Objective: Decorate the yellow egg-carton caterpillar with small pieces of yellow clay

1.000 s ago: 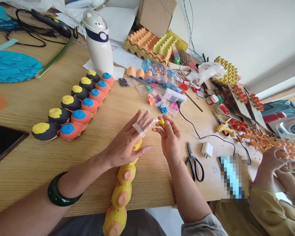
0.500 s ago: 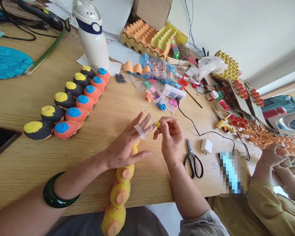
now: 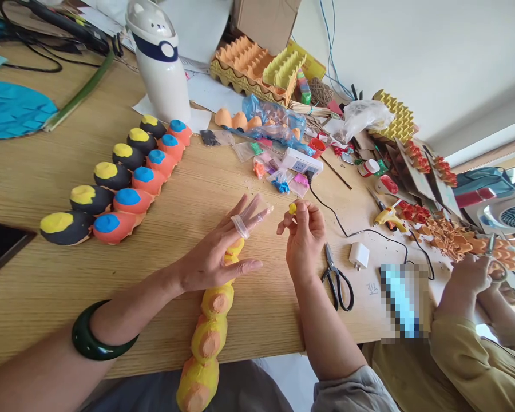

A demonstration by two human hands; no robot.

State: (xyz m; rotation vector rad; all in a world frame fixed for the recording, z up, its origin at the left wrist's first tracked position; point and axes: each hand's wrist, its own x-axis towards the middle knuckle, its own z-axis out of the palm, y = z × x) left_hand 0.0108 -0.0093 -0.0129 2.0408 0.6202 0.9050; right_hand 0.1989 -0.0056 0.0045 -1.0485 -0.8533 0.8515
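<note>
My right hand (image 3: 304, 237) pinches a small lump of yellow clay (image 3: 292, 208) between thumb and fingertips. My left hand (image 3: 217, 252) has its fingers stretched out and its thumb apart. Over some of its fingers sits a small clear plastic bag (image 3: 242, 225), its rim around them. Below the left hand lies a row of yellow-coated egg-carton cups (image 3: 209, 337) with bare orange tips. Its upper end is partly hidden by that hand, and its lower end reaches past the table edge over my lap.
Left are black-and-yellow cups (image 3: 113, 175) and red-and-blue cups (image 3: 145, 177). Black-handled scissors (image 3: 338, 280) and a white charger (image 3: 359, 255) lie right. Behind are clay packets, a power strip (image 3: 302, 163), a white bottle (image 3: 165, 80) and egg trays (image 3: 244, 63). A co-worker's hands (image 3: 470, 277) hold scissors.
My right hand has drawn away to the right with the yellow clay, leaving the bagged fingertips of my left hand. The co-worker's scissors have come into clearer view.
</note>
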